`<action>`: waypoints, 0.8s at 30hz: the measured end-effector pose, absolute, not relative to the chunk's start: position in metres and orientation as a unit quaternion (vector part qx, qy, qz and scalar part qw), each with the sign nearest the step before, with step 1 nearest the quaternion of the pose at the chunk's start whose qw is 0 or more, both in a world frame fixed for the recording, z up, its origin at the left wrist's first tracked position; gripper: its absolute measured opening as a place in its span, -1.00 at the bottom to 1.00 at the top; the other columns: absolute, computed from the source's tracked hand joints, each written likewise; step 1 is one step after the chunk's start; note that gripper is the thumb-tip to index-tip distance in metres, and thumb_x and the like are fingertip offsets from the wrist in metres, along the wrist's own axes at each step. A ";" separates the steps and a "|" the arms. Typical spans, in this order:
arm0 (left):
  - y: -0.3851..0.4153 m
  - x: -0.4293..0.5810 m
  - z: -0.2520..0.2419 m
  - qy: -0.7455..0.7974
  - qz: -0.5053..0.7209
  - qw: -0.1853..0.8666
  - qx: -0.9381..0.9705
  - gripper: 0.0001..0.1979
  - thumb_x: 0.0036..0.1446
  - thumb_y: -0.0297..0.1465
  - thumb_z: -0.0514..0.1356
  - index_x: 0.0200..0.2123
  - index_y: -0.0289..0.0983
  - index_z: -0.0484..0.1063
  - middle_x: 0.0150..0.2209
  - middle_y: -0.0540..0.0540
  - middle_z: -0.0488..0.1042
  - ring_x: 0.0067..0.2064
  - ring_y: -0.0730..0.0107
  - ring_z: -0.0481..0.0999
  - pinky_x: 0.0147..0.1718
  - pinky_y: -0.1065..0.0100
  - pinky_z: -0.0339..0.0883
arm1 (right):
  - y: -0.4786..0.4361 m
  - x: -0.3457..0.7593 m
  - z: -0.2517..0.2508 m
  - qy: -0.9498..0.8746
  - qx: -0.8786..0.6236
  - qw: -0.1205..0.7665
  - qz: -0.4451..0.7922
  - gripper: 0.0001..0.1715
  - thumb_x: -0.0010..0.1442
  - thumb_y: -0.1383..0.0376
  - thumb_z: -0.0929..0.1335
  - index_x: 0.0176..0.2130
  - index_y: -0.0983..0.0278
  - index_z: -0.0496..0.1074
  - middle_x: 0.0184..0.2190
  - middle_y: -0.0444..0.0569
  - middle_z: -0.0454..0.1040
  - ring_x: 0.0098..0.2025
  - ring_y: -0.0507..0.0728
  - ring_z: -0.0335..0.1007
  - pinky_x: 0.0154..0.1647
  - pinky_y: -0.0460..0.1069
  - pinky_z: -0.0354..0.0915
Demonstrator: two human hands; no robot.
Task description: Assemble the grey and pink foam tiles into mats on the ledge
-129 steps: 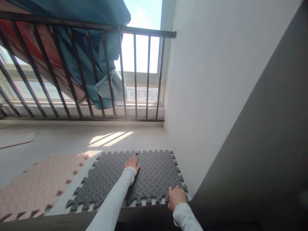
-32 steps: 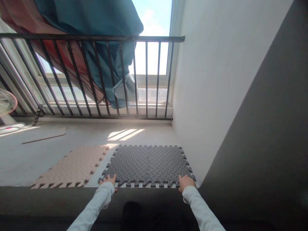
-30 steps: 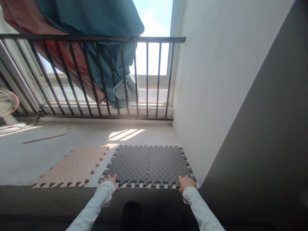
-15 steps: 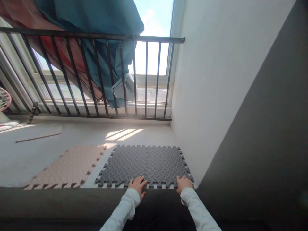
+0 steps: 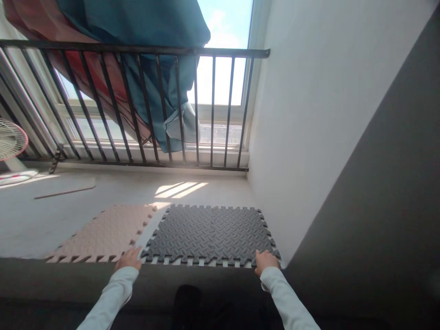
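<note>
Right hand (image 5: 266,262), curled, touches grey mat (image 5: 209,233); well left of it, left hand (image 5: 129,259) by pink mat (image 5: 103,231); beyond both, railing (image 5: 144,48).

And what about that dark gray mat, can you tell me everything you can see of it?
The dark gray mat looks like foam: two tiles meeting at a thin seam, with a raised tread-like pattern and puzzle tabs along its outer edges. It lies flat on the pale ledge, between the pink mat and the white wall. The right hand rests at its near right corner; whether the left hand, by its near left corner, touches it is unclear.
</note>
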State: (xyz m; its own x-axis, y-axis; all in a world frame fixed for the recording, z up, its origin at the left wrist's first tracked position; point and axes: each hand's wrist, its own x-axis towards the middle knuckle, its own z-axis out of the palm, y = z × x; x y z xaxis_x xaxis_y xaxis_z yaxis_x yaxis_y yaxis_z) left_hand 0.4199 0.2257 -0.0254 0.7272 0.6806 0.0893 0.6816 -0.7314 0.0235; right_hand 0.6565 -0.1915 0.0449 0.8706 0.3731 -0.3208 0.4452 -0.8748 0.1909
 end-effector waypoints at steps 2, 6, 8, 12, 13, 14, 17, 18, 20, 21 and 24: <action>0.256 0.398 -0.025 -0.412 -0.037 0.037 -0.910 -0.55 0.00 -0.49 -0.08 -0.03 -0.40 0.33 0.01 -0.30 0.34 0.00 0.19 0.34 -0.02 0.27 0.19 | -0.190 0.656 0.047 0.217 0.957 0.130 -0.140 -0.35 -0.10 0.31 0.36 0.03 0.39 0.28 -0.11 0.30 0.39 -0.03 0.24 0.30 -0.12 0.09 0.25; 0.278 0.380 -0.018 -0.403 -0.026 0.049 -0.914 -0.59 0.03 -0.49 -0.11 -0.10 -0.38 0.38 -0.05 -0.27 0.38 -0.04 0.23 0.36 -0.05 0.30 0.18 | -0.189 0.656 0.048 0.218 0.957 0.126 -0.140 -0.38 -0.12 0.33 0.37 -0.01 0.38 0.31 -0.13 0.27 0.40 -0.03 0.25 0.29 -0.11 0.10 0.24; 0.277 0.381 -0.014 -0.404 -0.022 0.041 -0.913 -0.59 0.03 -0.48 -0.13 -0.12 -0.37 0.39 -0.08 -0.27 0.39 -0.10 0.24 0.39 -0.09 0.30 0.21 | -0.189 0.656 0.048 0.215 0.959 0.124 -0.138 -0.38 -0.12 0.32 0.37 -0.01 0.37 0.31 -0.12 0.28 0.40 -0.04 0.25 0.30 -0.12 0.11 0.24; 0.275 0.388 -0.004 -0.437 -0.046 0.005 -0.898 -0.65 0.03 -0.43 -0.12 -0.26 -0.29 0.42 -0.15 -0.20 0.42 -0.20 0.32 0.43 -0.15 0.38 0.24 | -0.190 0.655 0.046 0.212 0.961 0.119 -0.133 -0.36 -0.13 0.28 0.38 -0.01 0.36 0.31 -0.12 0.29 0.39 -0.07 0.26 0.32 -0.14 0.13 0.25; 0.275 0.389 -0.001 -0.443 -0.055 -0.006 -0.895 -0.67 0.03 -0.41 -0.12 -0.31 -0.27 0.42 -0.18 -0.19 0.43 -0.21 0.34 0.43 -0.16 0.40 0.24 | -0.190 0.655 0.046 0.211 0.961 0.118 -0.132 -0.36 -0.13 0.27 0.39 -0.01 0.36 0.31 -0.13 0.29 0.39 -0.07 0.27 0.32 -0.15 0.14 0.25; 0.275 0.389 0.002 -0.447 -0.062 -0.016 -0.892 -0.69 0.02 -0.38 -0.11 -0.36 -0.26 0.42 -0.22 -0.18 0.44 -0.22 0.34 0.43 -0.16 0.42 0.24 | -0.190 0.656 0.046 0.211 0.961 0.117 -0.132 -0.36 -0.14 0.26 0.39 -0.02 0.35 0.32 -0.13 0.29 0.40 -0.07 0.27 0.32 -0.15 0.14 0.25; 0.276 0.388 0.010 -0.450 -0.071 -0.042 -0.889 -0.74 -0.02 -0.31 -0.08 -0.48 -0.24 0.37 -0.34 -0.16 0.46 -0.27 0.30 0.44 -0.20 0.41 0.26 | -0.189 0.656 0.046 0.212 0.962 0.114 -0.130 -0.37 -0.15 0.25 0.39 -0.03 0.34 0.33 -0.15 0.27 0.41 -0.08 0.28 0.32 -0.15 0.14 0.26; 0.276 0.387 0.012 -0.449 -0.074 -0.053 -0.889 -0.78 -0.05 -0.30 -0.05 -0.51 -0.22 0.35 -0.37 -0.15 0.47 -0.27 0.28 0.44 -0.21 0.40 0.26 | -0.189 0.656 0.046 0.212 0.962 0.114 -0.130 -0.37 -0.15 0.25 0.39 -0.03 0.33 0.33 -0.15 0.27 0.41 -0.08 0.28 0.32 -0.15 0.14 0.26; 0.275 0.386 0.014 -0.444 -0.087 -0.080 -0.888 -0.87 -0.10 -0.30 0.00 -0.53 -0.20 0.28 -0.39 -0.11 0.49 -0.26 0.28 0.44 -0.23 0.39 0.27 | -0.190 0.656 0.046 0.213 0.962 0.112 -0.128 -0.38 -0.14 0.25 0.39 -0.03 0.33 0.33 -0.15 0.27 0.41 -0.08 0.27 0.32 -0.15 0.14 0.26; 0.274 0.385 0.013 -0.441 -0.094 -0.094 -0.888 -0.90 -0.11 -0.32 0.00 -0.53 -0.19 0.25 -0.38 -0.10 0.49 -0.26 0.29 0.45 -0.24 0.40 0.27 | -0.190 0.656 0.047 0.214 0.962 0.112 -0.128 -0.38 -0.14 0.25 0.39 -0.03 0.33 0.33 -0.15 0.26 0.41 -0.08 0.27 0.32 -0.15 0.14 0.26; 0.274 0.385 0.010 -0.442 -0.098 -0.107 -0.885 -0.93 -0.08 -0.36 -0.02 -0.49 -0.20 0.22 -0.36 -0.13 0.50 -0.28 0.31 0.47 -0.28 0.41 0.26 | -0.190 0.655 0.047 0.216 0.961 0.112 -0.128 -0.39 -0.15 0.26 0.39 -0.04 0.33 0.34 -0.15 0.25 0.41 -0.08 0.27 0.32 -0.15 0.14 0.26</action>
State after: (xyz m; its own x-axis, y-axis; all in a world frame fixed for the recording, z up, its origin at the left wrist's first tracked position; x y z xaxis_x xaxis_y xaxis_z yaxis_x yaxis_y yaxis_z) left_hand 0.3855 0.2738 0.0095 0.5896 0.8038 0.0787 0.7618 -0.5859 0.2765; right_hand 0.6553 -0.1902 0.0467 0.8739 0.3874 -0.2937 0.4446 -0.8812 0.1605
